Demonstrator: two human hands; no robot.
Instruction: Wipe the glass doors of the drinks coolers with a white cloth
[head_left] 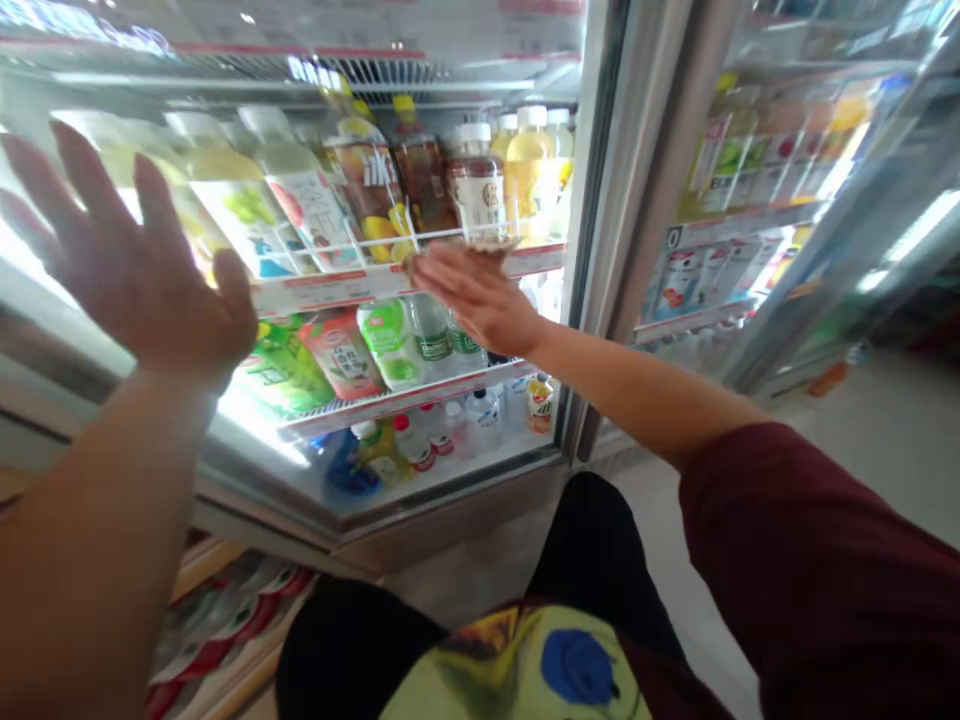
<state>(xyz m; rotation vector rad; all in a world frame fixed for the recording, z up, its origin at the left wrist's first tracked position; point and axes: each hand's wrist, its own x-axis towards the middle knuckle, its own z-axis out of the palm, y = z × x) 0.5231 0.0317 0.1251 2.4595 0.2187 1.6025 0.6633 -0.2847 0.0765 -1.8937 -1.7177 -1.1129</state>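
Observation:
My left hand (pixel 142 260) is raised on the left with fingers spread and nothing in it, in front of several pale drink bottles (pixel 232 190). My right hand (pixel 476 300) reaches to the front rail of a cooler shelf, palm down, fingers stretched forward. A thin brownish cloth-like piece (pixel 504 243) peeks out from under it; most of it is hidden. Close behind stand a brown tea bottle with a white label (pixel 478 190) and a lemon tea bottle (pixel 371 180). The price strip (pixel 322 290) runs along the shelf edge beside the right hand.
Green-labelled bottles (pixel 390 340) fill the shelf below, with small bottles (pixel 412 440) at the cooler's bottom. A metal door frame (pixel 637 200) rises on the right, and another drinks cooler (pixel 750 160) stands beyond it. Red-and-white packs (pixel 232 620) lie low on the left.

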